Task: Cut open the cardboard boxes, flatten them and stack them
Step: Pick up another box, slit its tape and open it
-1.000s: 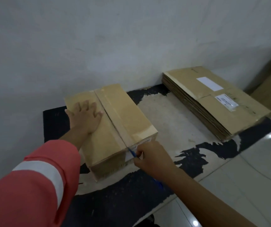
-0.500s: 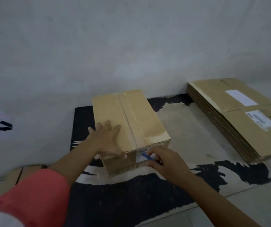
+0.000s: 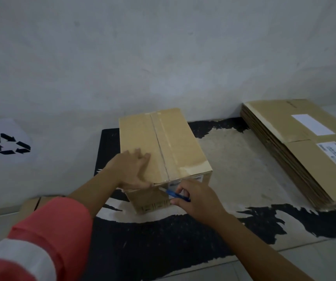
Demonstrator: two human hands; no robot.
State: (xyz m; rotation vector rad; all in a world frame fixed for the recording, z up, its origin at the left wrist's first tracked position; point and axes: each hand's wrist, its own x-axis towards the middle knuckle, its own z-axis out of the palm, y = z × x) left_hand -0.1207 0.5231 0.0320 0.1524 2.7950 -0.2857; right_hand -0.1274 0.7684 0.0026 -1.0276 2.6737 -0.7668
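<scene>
1. The sealed brown cardboard box (image 3: 136,134) sits at the centre of the frame on a worn black floor mat (image 3: 152,244), its far end close to the grey wall. Its top flaps are closed under a clear tape seam (image 3: 161,142) that runs from the far edge to the near edge.
2. The left hand (image 3: 131,169) lies flat on the left top flap with straight fingers, holding nothing, its thumb along the near edge. Pressing down firmly here should stop the box sliding.
3. The right hand (image 3: 195,197) has its fingers curled around a slim blue cutter (image 3: 176,194). The tip is at the near end face, just below the end of the seam.
4. I judge the step in hand to be slitting the tape where it folds over the near end. Use a shallow blade, so that only tape is cut.
5. The left thumb is just beside the blade tip. The cut is safest directed away from it, or with the thumb drawn left first.
6. Follow the gap between the flaps, and the blade will track straight.
7. The stack of flattened brown boxes (image 3: 297,151) at the right of the frame is the likely place for this one.
</scene>
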